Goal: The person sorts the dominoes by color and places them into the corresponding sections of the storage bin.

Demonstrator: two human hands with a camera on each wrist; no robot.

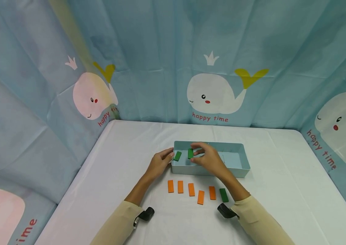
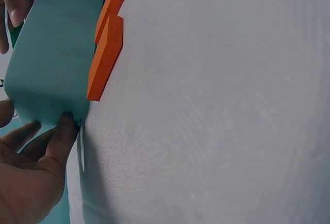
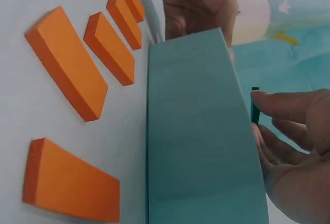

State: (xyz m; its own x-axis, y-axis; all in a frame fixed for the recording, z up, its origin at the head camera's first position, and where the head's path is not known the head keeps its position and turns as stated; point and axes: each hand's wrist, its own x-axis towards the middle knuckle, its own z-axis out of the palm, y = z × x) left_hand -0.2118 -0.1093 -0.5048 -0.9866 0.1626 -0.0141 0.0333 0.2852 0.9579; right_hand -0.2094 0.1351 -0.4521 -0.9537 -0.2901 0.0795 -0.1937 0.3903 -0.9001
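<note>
The right hand (image 1: 211, 160) pinches a green block (image 1: 190, 153) between thumb and fingers, over the left part of a blue-green box (image 1: 188, 170). The right wrist view shows the held block (image 3: 255, 105) edge-on above the box's rim. Inside the box, near its left end, a second green block (image 1: 177, 156) lies tilted. The left hand (image 1: 160, 163) rests against the box's left end. In the left wrist view its fingertips (image 2: 66, 118) touch the outer end wall.
In front of the box, several orange blocks (image 1: 191, 189) lie in an uneven row on the white tablecloth (image 1: 124, 153). Another green block (image 1: 224, 195) lies at the row's right end, beside the right forearm. Whale-print curtains (image 1: 160, 95) hang around the table.
</note>
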